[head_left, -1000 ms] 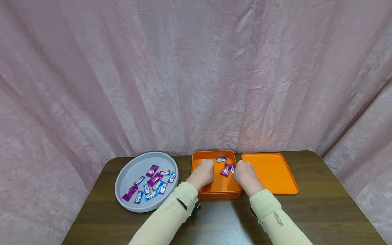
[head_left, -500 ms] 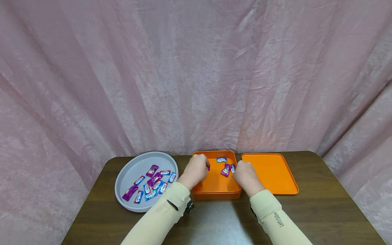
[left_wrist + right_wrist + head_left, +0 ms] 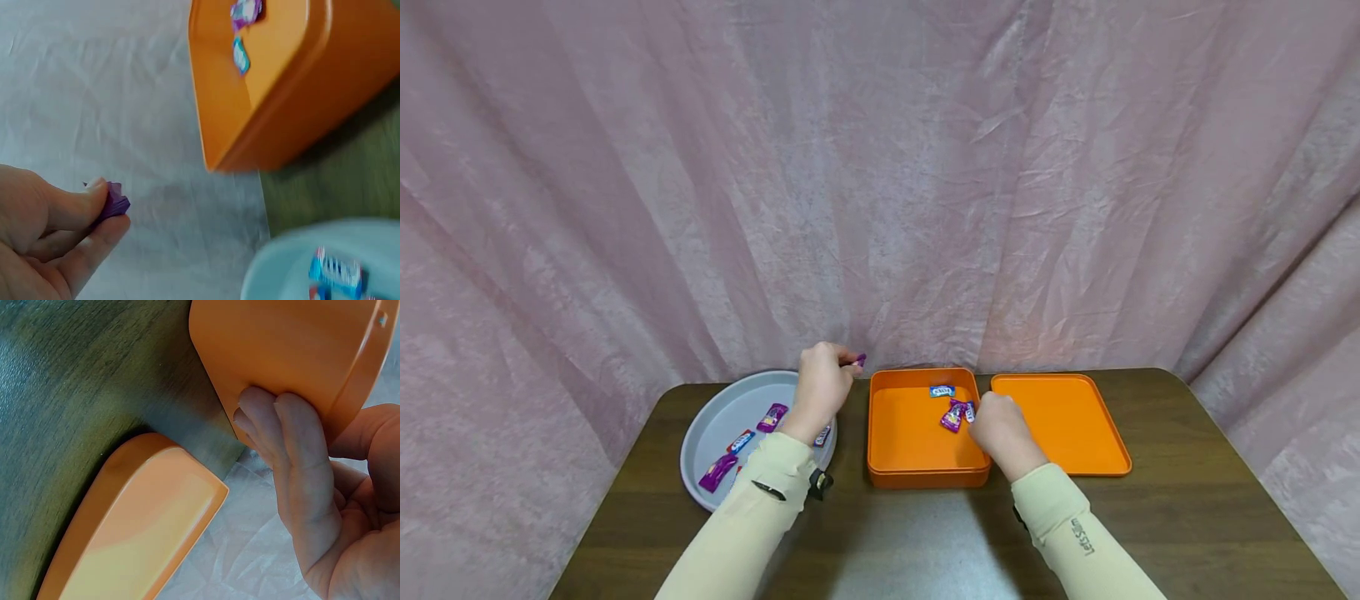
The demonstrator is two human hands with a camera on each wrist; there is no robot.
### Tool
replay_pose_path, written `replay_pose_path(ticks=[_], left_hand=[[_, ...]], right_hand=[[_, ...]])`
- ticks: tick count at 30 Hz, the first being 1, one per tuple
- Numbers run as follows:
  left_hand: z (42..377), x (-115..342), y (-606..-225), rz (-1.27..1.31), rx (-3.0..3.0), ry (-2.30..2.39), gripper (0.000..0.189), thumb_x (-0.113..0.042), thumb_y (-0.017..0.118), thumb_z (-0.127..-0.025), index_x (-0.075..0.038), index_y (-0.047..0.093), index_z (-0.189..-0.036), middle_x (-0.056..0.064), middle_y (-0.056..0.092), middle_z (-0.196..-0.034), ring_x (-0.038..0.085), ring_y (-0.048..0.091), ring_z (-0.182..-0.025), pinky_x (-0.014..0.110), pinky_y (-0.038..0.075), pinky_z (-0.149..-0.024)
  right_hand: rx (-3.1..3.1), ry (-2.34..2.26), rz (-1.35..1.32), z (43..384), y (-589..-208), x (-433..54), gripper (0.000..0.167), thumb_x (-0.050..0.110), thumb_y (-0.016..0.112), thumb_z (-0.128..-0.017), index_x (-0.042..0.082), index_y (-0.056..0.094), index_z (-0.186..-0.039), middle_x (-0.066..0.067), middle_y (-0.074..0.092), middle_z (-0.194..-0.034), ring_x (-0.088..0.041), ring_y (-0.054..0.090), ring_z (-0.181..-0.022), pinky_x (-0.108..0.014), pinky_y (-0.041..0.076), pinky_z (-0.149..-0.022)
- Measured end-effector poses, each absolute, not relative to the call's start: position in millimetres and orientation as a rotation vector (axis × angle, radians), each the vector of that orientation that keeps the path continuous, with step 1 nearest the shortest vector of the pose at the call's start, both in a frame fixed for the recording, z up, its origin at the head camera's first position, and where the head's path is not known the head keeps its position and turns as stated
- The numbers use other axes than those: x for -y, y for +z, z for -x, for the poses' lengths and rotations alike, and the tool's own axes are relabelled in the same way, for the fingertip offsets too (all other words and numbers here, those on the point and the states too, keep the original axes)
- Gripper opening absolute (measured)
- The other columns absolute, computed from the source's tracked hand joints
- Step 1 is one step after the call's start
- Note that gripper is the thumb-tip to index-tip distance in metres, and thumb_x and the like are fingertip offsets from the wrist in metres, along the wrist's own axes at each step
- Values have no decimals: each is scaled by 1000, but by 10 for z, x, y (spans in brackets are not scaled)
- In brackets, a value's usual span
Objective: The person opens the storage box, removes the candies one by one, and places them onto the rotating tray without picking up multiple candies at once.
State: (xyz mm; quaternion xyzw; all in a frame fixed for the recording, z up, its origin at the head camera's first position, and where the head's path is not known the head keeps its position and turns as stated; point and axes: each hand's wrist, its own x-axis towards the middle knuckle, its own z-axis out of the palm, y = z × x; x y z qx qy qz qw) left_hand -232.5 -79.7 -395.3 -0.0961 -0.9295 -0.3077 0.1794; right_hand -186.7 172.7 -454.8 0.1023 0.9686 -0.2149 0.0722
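Observation:
My left hand (image 3: pixel 822 383) is raised over the back right of the round grey tray (image 3: pixel 695 462). It pinches a purple-wrapped candy (image 3: pixel 114 203) between thumb and fingers. At the right wall of the orange box (image 3: pixel 902 437), my right hand (image 3: pixel 1003 433) grips the side, its fingers (image 3: pixel 300 431) against the outer wall and its thumb toward the rim. Inside the box lie a blue-wrapped candy (image 3: pixel 942 391) at the back, a purple candy (image 3: pixel 952 418) and another small one near the right hand. Purple, red and blue candies lie in the tray, partly hidden by the left arm.
A flat orange lid (image 3: pixel 1060 425) lies on the brown wooden table (image 3: pixel 1195 500), right of the box. A pinkish curtain (image 3: pixel 880 183) hangs behind the table's back edge.
My left hand has risen out of the orange box with the purple candy and moved left to above the tray's far side. The right hand has stayed at the box wall.

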Motion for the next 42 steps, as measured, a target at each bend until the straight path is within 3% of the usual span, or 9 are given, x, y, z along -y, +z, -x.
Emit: replay_pose_path(ticks=[15, 24, 31, 37, 42], left_hand=[[2446, 1458, -4203, -31, 2649, -811, 4, -11, 73, -73, -7, 74, -71, 5, 70, -70, 25, 64, -69, 36, 48, -61], [2464, 1562, -4362, -29, 2758, -739, 6, -9, 75, -66, -8, 70, -64, 7, 68, -67, 25, 60, -66, 36, 46, -59], [2513, 1568, -4464, -50, 2796, -743, 6, -11, 77, -68, -8, 71, -67, 7, 69, -70, 24, 61, -68, 35, 48, -62], [2543, 1560, -4491, -47, 2813, -694, 5, -6, 67, -68, -7, 71, -66, 8, 68, -67, 24, 60, -62, 35, 46, -56], [2537, 1549, -4502, -55, 2834, -678, 12, -4, 62, -69, -5, 73, -72, 12, 70, -74, 28, 62, -69, 39, 49, -63]], right_hand=[[-2890, -652, -308, 1870, -4535, -1736, 30, 13, 71, -77, -5, 61, -99, -13, 60, -78, -24, 52, -63, -28, 46, -51], [-2872, -674, -325, 1883, -4549, -1740, 32, 13, 72, -76, -5, 61, -101, -13, 60, -79, -24, 53, -63, -27, 46, -49], [-2863, -668, -334, 1882, -4550, -1734, 32, 14, 73, -76, -5, 62, -100, -13, 60, -78, -24, 53, -62, -27, 46, -49], [-2875, -661, -327, 1868, -4545, -1729, 32, 14, 72, -76, -5, 62, -100, -13, 60, -78, -24, 53, -62, -27, 46, -49], [-2894, -649, -312, 1865, -4549, -1728, 32, 14, 72, -76, -5, 61, -99, -14, 61, -78, -24, 53, -61, -28, 46, -49]])
